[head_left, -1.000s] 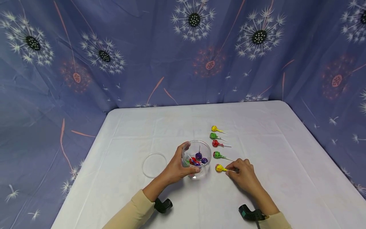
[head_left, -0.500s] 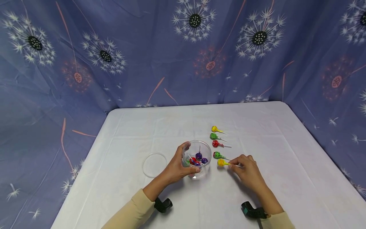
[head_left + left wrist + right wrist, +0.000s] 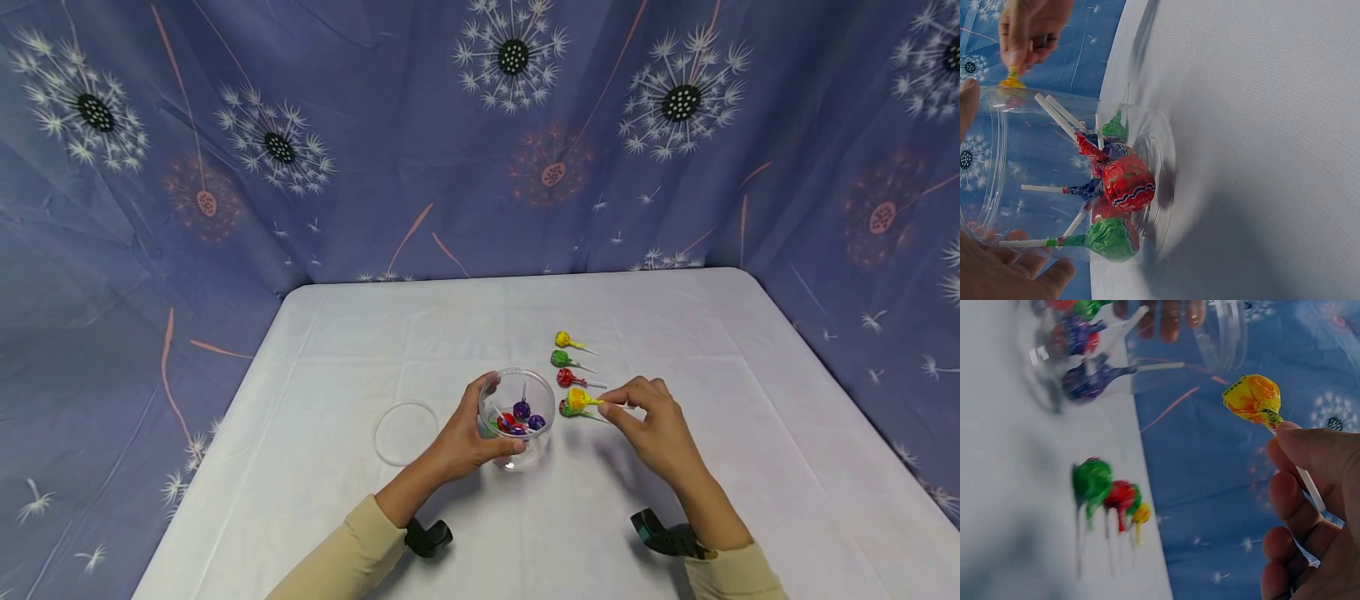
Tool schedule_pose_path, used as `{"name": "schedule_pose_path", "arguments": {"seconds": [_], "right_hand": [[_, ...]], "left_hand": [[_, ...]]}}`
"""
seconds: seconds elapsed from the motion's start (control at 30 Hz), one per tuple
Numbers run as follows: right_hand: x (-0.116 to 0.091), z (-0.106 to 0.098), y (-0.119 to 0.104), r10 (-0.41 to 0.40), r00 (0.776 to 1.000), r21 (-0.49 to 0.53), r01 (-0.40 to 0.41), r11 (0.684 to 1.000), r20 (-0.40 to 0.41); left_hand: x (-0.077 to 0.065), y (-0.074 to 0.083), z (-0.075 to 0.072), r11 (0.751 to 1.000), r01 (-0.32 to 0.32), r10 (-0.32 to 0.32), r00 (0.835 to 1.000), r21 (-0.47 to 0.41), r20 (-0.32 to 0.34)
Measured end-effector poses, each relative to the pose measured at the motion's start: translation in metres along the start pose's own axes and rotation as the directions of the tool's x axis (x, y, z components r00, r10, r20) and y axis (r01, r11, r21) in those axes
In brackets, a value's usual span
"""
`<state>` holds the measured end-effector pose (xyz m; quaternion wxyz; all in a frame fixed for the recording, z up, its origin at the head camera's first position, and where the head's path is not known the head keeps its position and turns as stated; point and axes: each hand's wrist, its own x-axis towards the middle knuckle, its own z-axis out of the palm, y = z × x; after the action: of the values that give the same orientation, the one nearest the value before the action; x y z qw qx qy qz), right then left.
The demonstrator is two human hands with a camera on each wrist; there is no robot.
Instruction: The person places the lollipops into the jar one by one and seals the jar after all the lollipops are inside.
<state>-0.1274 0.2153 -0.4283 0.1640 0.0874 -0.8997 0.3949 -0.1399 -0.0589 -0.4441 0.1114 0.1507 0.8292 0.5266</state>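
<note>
Red lollipop [image 3: 1127, 180], lettering [image 3: 1134, 197] too small

Left sleeve [image 3: 341, 550]: long, light tan cloth, with soft wrinkles and a neat edge at the wrist.
Right sleeve [image 3: 735, 573]: the same tan; from here I see just the end of it.
Left wrist camera [image 3: 429, 539]: small, black and chunky, with a rounded end.
Right wrist camera [image 3: 663, 533]: black too, with a tiny blue-green patch on its side.
Left hand [image 3: 472, 433]: bare.
Right hand [image 3: 648, 425]: bare too.
</note>
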Motion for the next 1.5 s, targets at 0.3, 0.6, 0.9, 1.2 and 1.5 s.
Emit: {"name": "schedule_pose_path", "arguments": {"seconds": [0.3, 0.6, 0.9, 1.2, 1.5], "right_hand": [[0.017, -0.001, -0.025, -0.057, 0.998, 0.044, 0.057, 0.997, 0.001], [0.027, 0.007, -0.044, -0.118, 0.993, 0.051, 0.117, 0.992, 0.023], [0.036, 0.020, -0.057, -0.179, 0.980, 0.022, 0.178, 0.984, 0.084], [0.042, 0.035, -0.065, -0.253, 0.958, -0.011, 0.257, 0.966, 0.131], [0.042, 0.050, -0.065, -0.309, 0.941, -0.096, 0.323, 0.942, 0.135]], "left_hand": [[0.000, 0.000, -0.001, 1.000, 0.002, -0.002, 1.000, 0.002, -0.002], [-0.001, 0.002, -0.001, 1.000, -0.006, 0.006, 1.000, -0.006, 0.004], [-0.001, 0.001, -0.001, 1.000, -0.017, 0.017, 1.000, -0.014, 0.006], [0.000, -0.001, -0.002, 0.997, -0.038, 0.040, 0.999, -0.065, 0.020], [0.000, -0.001, -0.003, 0.998, -0.034, 0.035, 0.999, -0.050, 0.017]]}}
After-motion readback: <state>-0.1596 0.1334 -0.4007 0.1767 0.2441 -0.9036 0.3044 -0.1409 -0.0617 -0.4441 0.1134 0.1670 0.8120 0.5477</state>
